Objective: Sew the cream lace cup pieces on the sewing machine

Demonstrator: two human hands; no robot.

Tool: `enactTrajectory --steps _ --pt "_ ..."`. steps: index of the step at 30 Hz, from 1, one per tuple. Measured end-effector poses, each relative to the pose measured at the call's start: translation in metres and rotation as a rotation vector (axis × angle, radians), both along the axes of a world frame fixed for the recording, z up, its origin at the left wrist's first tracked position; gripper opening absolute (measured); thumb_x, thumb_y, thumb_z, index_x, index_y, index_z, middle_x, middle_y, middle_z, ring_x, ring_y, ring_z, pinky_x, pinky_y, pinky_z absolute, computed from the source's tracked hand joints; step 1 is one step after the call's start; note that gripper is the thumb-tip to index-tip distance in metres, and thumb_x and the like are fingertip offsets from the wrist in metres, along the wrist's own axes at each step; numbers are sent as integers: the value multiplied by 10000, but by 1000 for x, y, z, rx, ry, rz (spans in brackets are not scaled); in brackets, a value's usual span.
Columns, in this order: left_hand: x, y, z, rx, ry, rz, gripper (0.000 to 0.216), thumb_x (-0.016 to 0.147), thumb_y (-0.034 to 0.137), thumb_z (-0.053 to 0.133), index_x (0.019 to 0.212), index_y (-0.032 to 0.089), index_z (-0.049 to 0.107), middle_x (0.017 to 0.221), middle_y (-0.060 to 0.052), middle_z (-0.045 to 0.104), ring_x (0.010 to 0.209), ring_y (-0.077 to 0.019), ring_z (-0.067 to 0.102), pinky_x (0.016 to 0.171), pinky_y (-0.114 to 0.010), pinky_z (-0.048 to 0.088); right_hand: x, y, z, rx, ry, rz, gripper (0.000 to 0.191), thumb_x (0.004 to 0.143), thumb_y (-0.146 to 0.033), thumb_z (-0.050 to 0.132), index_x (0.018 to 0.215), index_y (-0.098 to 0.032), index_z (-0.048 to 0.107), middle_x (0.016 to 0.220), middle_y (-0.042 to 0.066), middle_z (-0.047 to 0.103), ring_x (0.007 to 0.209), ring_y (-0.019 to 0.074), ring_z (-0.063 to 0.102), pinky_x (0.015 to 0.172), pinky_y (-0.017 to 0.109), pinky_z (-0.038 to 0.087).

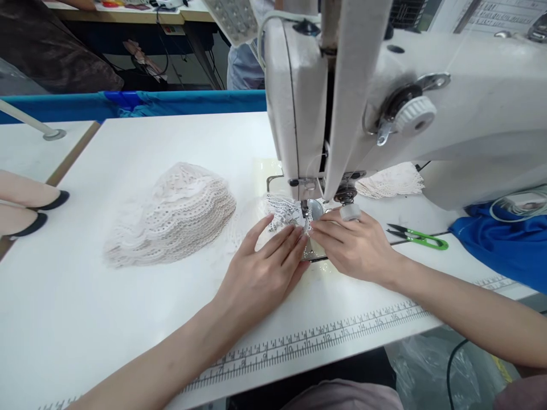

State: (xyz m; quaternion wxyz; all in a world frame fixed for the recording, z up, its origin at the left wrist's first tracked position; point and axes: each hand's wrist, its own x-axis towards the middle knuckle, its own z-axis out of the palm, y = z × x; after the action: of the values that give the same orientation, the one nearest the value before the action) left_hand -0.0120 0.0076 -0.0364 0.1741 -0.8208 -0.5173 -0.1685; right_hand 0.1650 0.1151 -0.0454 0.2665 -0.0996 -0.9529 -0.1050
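White openwork lace [283, 210], pierced with small holes, lies at the presser foot [305, 210] of a glossy, cream-white sewing machine [470, 97]. Taking that foot as the clock's centre, a heaped fan of off-white lace [183, 219] sits at nine o'clock, its scalloped layers rippling to a rounded edge. More pale lace [393, 179] lies between two and three, partly hidden by the machine. Just past three are thread snips [421, 236] with dark blades and a smooth green handle; beyond them, softly folded blue cloth [504, 242].

The worktop [85, 319] is smooth and white, with a printed ruler [307, 341] along its near edge at six o'clock. A blue fabric strip [192, 104] borders the far side, towards eleven; past it stands another table [132, 14]. Crumpled clear plastic [436, 364] shows below the worktop at five.

The left hand [265, 265] comes in from seven o'clock, palm down, fingers stretched flat and together, thumb spread towards the lace. The right hand [356, 245] comes from four, its fingers bent beside the foot; whether they pinch anything I cannot tell.
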Motion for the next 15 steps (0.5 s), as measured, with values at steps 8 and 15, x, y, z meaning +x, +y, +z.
enactTrajectory --steps 8,15 --pt "-1 2 -1 -11 2 -2 274 914 234 532 1156 141 620 1132 -87 685 1059 -239 649 1046 -517 421 0 1 -2 33 -20 -16 232 852 -53 514 971 -126 700 1030 21 724 919 181 619 839 335 423" --pt "-4 5 -3 1 -13 0 274 910 237 540 1146 126 625 1124 -101 687 1063 -239 647 1064 -518 398 -1 2 -3 50 -13 -25 261 847 -41 491 988 -122 695 1027 36 727 908 185 614 798 335 436"
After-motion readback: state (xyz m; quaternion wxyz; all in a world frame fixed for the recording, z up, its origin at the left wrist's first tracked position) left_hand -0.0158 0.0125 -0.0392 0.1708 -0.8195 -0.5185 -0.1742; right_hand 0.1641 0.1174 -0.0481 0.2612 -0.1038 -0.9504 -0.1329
